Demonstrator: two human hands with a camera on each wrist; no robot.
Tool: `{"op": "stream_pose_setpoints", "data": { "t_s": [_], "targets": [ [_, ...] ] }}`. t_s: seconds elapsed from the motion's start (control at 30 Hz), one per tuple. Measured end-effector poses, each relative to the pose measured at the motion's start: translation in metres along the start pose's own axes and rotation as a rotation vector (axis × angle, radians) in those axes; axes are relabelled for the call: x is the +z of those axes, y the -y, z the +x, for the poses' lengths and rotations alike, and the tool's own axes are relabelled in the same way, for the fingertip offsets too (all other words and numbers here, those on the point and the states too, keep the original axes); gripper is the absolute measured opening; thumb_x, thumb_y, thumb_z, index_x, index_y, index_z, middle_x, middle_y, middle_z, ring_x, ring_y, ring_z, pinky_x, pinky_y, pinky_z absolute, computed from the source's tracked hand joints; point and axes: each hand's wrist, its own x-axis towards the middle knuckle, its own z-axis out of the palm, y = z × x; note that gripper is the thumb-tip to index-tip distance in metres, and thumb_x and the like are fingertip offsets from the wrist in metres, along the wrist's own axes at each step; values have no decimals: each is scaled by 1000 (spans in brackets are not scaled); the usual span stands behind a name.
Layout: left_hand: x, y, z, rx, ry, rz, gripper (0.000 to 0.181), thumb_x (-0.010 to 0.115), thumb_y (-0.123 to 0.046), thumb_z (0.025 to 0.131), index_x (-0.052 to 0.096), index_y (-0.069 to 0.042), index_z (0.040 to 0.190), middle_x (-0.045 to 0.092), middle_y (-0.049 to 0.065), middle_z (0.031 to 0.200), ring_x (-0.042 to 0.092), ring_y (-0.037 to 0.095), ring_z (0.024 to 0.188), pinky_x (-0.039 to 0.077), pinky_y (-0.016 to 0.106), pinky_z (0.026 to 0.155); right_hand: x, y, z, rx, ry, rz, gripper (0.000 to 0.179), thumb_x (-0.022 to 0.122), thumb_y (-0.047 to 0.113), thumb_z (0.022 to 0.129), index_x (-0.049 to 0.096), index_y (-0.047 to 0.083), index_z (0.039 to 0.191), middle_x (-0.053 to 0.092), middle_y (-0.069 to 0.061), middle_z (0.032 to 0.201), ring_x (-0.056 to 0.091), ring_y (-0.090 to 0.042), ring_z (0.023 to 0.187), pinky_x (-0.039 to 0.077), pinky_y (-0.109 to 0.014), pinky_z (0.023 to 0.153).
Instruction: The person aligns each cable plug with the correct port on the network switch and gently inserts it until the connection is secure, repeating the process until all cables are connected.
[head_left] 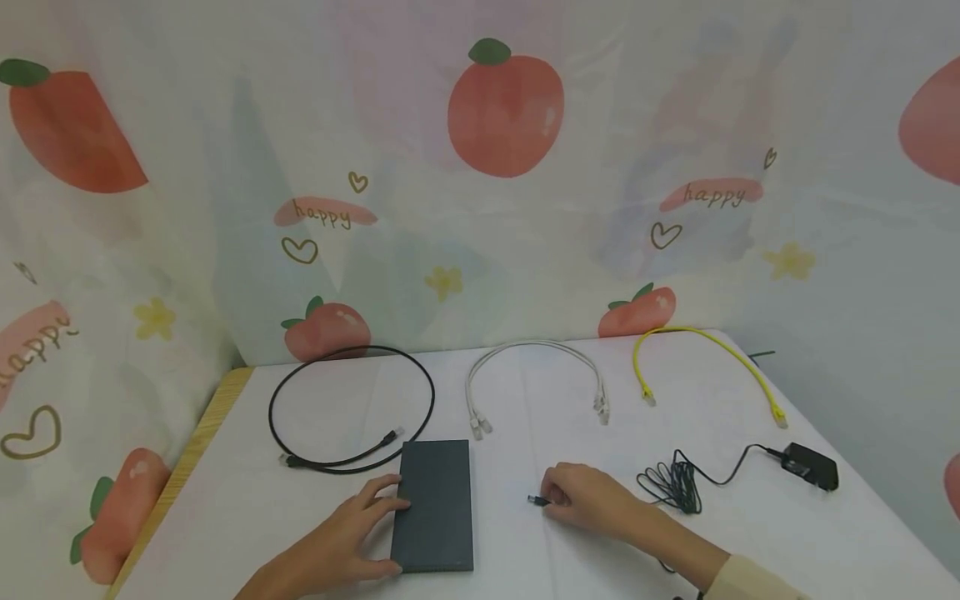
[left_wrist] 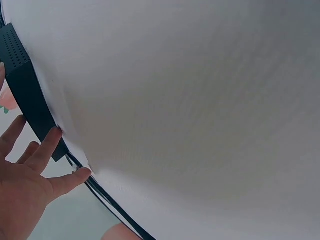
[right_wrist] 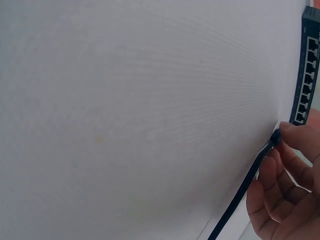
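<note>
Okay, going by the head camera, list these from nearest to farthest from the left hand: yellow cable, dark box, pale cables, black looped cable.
From the left hand:
1. Dark box: touching the hand, on its right.
2. Black looped cable: just beyond the hand, back left.
3. Pale cables: back middle.
4. Yellow cable: back right.

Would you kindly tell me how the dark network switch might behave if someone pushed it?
The network switch probably won't roll or tip, since it is broad and flat-sided. Straight-edged and boxy, it looks rigid, so it would likely slide as one piece.
</note>
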Motion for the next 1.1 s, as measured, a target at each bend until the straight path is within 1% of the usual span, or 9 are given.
{"op": "stream_pose_setpoints", "data": {
  "t_s": [0.13, 0.27, 0.43, 0.53, 0.67, 0.9, 1.1],
  "targets": [
    [1, 0, 1, -4, 7, 0, 67, 70, -53, 78, 51, -18, 132, 28, 7, 147, 39, 34, 126, 40, 56, 94, 0, 1, 1, 12, 13, -5, 12, 74, 13, 80, 65, 13, 89, 47, 14, 71, 43, -2, 62, 42, -21, 55],
    [1, -1, 2, -13, 21, -26, 70, 70, -53, 78, 50, -16, 133, 28, 7, 147, 35, 35, 129, 38, 55, 96, 1, 1, 2, 17, 25, -10, 13, 74, 15, 81, 65, 14, 90, 46, 15, 70, 42, -1, 61, 42, -20, 54],
    [1, 0, 2, -16, 19, -46, 72, 71, -53, 77, 50, -16, 135, 27, 7, 147, 32, 35, 131, 39, 53, 97, 3, 0, 6, 4, 27, -27, 12, 73, 16, 81, 64, 14, 89, 45, 16, 69, 42, -1, 60, 42, -19, 54],
    [2, 1, 3, -10, 19, -52, 72, 71, -52, 77, 49, -16, 135, 26, 7, 147, 33, 35, 131, 40, 50, 97, 4, -2, 7, -7, 27, -35, 12, 73, 15, 81, 64, 14, 88, 46, 16, 69, 42, -1, 60, 42, -19, 53],
    [3, 2, 3, 4, 23, -71, 72, 71, -50, 78, 48, -14, 136, 25, 9, 148, 34, 35, 130, 41, 49, 97, 3, -3, 8, -18, 16, -38, 12, 73, 14, 81, 64, 14, 87, 47, 15, 71, 43, -1, 61, 43, -20, 54],
    [5, 2, 2, -31, 32, -87, 72, 70, -53, 78, 47, -18, 137, 21, 10, 148, 40, 34, 125, 44, 47, 93, -2, -5, 12, -34, -33, -59, 10, 72, 10, 80, 64, 13, 86, 54, 13, 74, 46, -1, 63, 46, -21, 57],
    [5, 1, 2, -27, 27, -90, 72, 70, -52, 79, 46, -18, 137, 20, 11, 148, 39, 33, 125, 44, 47, 93, -7, -5, 19, -41, -62, -79, 9, 71, 9, 81, 63, 13, 85, 54, 13, 72, 46, -1, 62, 45, -22, 56]
  ]
}}
